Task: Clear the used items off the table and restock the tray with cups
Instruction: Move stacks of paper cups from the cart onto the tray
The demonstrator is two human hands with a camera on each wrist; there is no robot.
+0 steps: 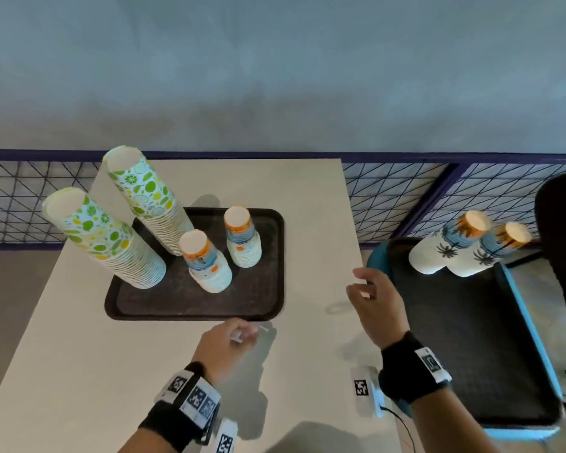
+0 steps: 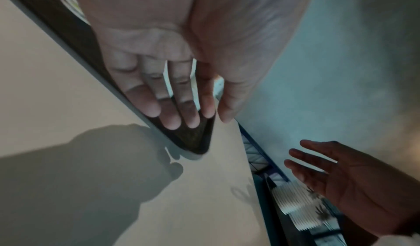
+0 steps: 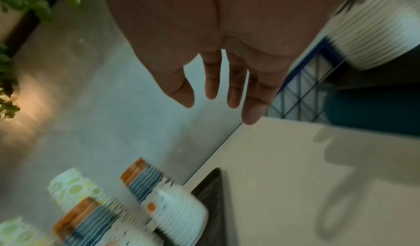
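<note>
Two palm-print stacks — head view only.

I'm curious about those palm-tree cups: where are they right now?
In the head view, the two palm-tree cup stacks stand upside down at the far end of the blue-rimmed tray, right of the table, just beyond the open right hand.

Black wristbands with white square-coded marker tags on both wrists.

Dim, cool light overall. My hands throw soft shadows on the tabletop. Both wrist views motion-blurred, cup stacks smeared. Warm glow at right wrist view's left edge. Head view bends straight lines at edges.
</note>
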